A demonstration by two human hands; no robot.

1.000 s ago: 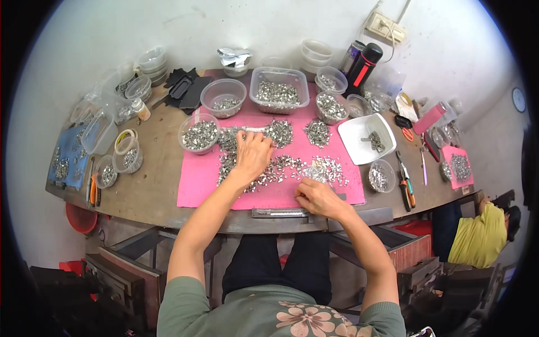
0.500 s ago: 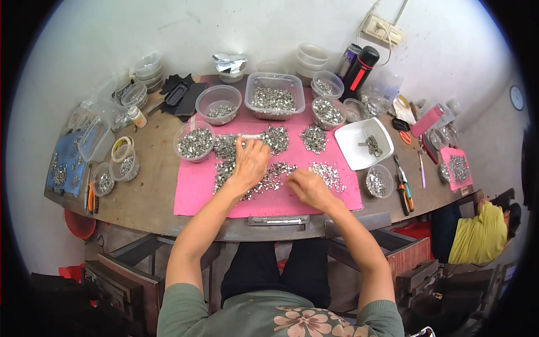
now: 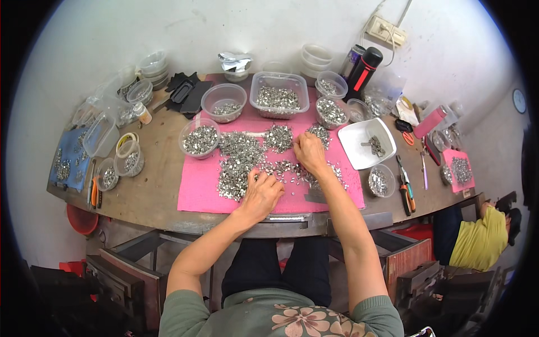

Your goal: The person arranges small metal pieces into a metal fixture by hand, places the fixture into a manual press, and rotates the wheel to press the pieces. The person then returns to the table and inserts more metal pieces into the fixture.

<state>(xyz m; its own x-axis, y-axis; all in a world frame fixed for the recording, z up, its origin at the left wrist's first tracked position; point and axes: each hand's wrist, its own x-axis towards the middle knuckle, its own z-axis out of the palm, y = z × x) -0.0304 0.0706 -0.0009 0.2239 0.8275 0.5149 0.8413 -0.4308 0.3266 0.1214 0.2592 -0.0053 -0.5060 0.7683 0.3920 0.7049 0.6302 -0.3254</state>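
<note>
Small silvery metal pieces lie in several heaps on a pink mat [image 3: 193, 194]. My left hand [image 3: 263, 195] is at the near right edge of the largest heap [image 3: 238, 163], its fingers curled down among the pieces. Farther off to the right, my right hand [image 3: 310, 151] has its fingers drawn together, between a small round heap [image 3: 278, 138] and another heap [image 3: 320, 133] that it partly covers. What either hand's fingertips hold is too small or hidden to make out. Loose pieces [image 3: 281, 169] are scattered between the hands.
Tubs of metal pieces stand around the mat, among them a rectangular tub [image 3: 279, 100] and a round one [image 3: 199, 139]. A white tray [image 3: 351, 149], pliers [image 3: 405, 188] and a black thermos [image 3: 365, 70] are to the right. At far right sits another person in a yellow top [image 3: 482, 238].
My left hand has come nearer, off the back of the large heap to its near edge. My right hand has reached farther away, toward the back heaps. The view has shifted slightly.
</note>
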